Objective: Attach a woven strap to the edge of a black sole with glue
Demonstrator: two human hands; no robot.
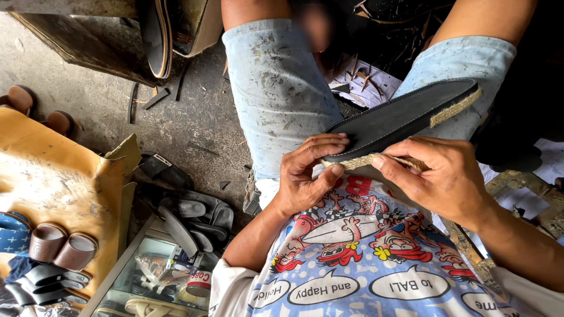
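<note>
A dark grey shoe sole (405, 116) with a tan jute rope edging (455, 107) lies tilted across my lap, its far end over my right knee. My left hand (306, 173) grips the near end, fingers on top and thumb pressing the rope against the rim. My right hand (437, 176) pinches the loose rope strand (405, 161) at the sole's near edge, thumb touching the rim. Both hands sit above my printed shirt.
My legs in pale, stained shorts (276, 88) stretch forward over a grey concrete floor (188, 126). A tan leather sheet (56, 182) lies at left with brown straps (61, 246) on it. Dark sole pieces (188, 223) and a glass-topped box (153, 270) sit below.
</note>
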